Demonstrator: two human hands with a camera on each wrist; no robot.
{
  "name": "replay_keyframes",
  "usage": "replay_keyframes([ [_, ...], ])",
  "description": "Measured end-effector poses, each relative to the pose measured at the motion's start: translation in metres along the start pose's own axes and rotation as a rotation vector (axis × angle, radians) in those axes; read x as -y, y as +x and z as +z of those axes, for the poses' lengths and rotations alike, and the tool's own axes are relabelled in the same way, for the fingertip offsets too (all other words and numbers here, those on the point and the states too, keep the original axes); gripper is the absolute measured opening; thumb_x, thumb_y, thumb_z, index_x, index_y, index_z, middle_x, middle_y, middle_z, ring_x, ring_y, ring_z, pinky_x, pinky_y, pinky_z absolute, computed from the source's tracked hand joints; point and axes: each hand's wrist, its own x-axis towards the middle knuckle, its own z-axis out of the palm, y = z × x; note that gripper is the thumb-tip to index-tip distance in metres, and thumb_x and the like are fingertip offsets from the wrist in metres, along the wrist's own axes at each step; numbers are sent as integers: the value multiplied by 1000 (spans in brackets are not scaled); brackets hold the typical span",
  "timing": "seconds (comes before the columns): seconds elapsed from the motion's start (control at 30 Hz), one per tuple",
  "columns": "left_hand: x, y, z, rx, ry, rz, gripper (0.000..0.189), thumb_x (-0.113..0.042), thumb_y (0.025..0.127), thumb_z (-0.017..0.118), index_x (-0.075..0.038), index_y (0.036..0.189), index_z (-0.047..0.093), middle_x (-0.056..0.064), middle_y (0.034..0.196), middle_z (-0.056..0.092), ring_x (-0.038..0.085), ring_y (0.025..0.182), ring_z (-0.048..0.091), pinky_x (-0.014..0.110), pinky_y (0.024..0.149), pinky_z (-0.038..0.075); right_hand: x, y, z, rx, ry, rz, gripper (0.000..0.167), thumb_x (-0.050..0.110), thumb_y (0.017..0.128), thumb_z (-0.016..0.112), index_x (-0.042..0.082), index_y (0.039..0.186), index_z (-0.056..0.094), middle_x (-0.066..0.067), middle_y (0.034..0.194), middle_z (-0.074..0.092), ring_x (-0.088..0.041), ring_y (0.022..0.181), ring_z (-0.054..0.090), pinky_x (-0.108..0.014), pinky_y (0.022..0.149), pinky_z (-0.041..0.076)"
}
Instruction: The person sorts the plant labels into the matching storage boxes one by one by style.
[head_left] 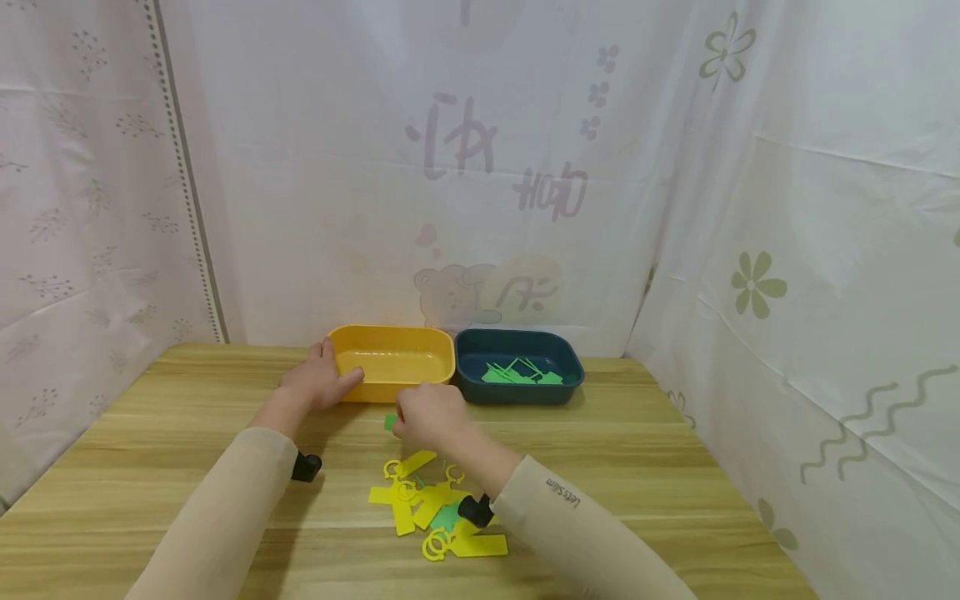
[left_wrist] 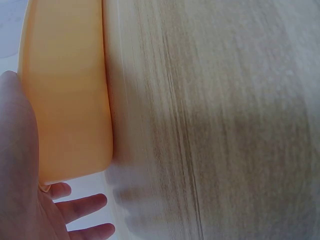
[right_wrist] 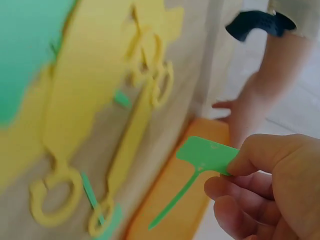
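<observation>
My right hand (head_left: 435,417) pinches a green T-shaped plant label (right_wrist: 210,155) between thumb and forefinger, by one end of its flat head. The label's thin stem points away from the hand in the right wrist view. That hand is just in front of the yellow bin (head_left: 397,392). At the bin's left end rests my left hand (head_left: 315,382), its thumb along the rim and its other fingers extended loosely by the outer wall. Nearer on the table lies a pile of yellow ring-ended labels (head_left: 480,546) with green labels (head_left: 446,518) among them.
A dark blue bin (head_left: 517,393) stands right beside the yellow one and holds several green labels (head_left: 517,375). Both are near the wooden table's (head_left: 600,467) back edge. A patterned white curtain (head_left: 315,208) hangs behind. Black wrist mounts (head_left: 306,467) sit under the forearms.
</observation>
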Motion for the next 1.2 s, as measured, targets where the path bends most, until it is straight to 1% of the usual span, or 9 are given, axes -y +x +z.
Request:
replay_keyframes([
  [0.23,0,-2,-1,9,-5,0,111,-67,106,37,16,168,-4,42,175,10,64,138,55,76,108,49,-25,5,-25,-41,35,29,16,34,102,71,22,92,71,10,74,63,-12,67,59,-30,58,47],
  [0.4,0,-3,0,12,-2,3,112,-67,106,36,16,168,-5,43,175,10,64,137,56,74,108,49,-46,9,-36,-67,64,84,16,31,102,71,21,89,70,8,73,64,-14,67,59,-31,59,48],
  [0.57,0,-2,1,4,0,2,111,-67,107,37,16,168,-4,42,175,10,65,140,54,77,108,47,-69,12,-46,-98,60,143,17,29,103,71,22,88,70,6,77,66,-16,70,61,-33,61,51],
  [0.7,-1,-1,1,12,-1,-3,111,-67,107,36,15,169,-6,41,176,9,64,140,54,77,109,47,-90,13,-48,-120,71,200,17,29,103,70,22,87,70,4,80,67,-17,72,62,-34,61,51],
  [0.8,-1,-2,0,15,-4,-3,110,-66,107,36,15,169,-6,41,177,9,64,139,55,76,109,47,-106,14,-45,-131,95,237,16,28,102,69,22,88,69,4,78,66,-18,71,62,-33,60,49],
  [0.97,-3,-3,-1,7,-6,2,109,-65,107,37,16,168,-3,42,176,11,63,135,58,75,107,49,-128,14,-39,-108,145,296,16,23,101,67,20,85,69,3,75,64,-19,69,61,-33,59,46],
  [1.03,-3,-4,-1,7,-3,0,110,-66,107,37,15,169,-3,41,175,12,63,134,59,75,107,50,-135,14,-36,-105,152,317,15,23,103,65,18,90,72,1,77,66,-20,71,62,-35,60,48],
  [1.1,-3,-4,-1,8,0,-2,111,-67,107,37,15,168,-3,41,175,11,63,134,59,75,107,49,-140,14,-32,-113,146,337,14,26,106,65,18,106,76,1,85,71,-21,75,66,-38,65,54],
  [1.2,-3,-2,0,13,0,-4,111,-68,106,36,15,169,-4,41,176,10,63,136,58,76,108,48,-147,13,-27,-134,137,370,26,31,111,63,17,130,74,-2,102,78,-24,87,71,-44,77,61],
])
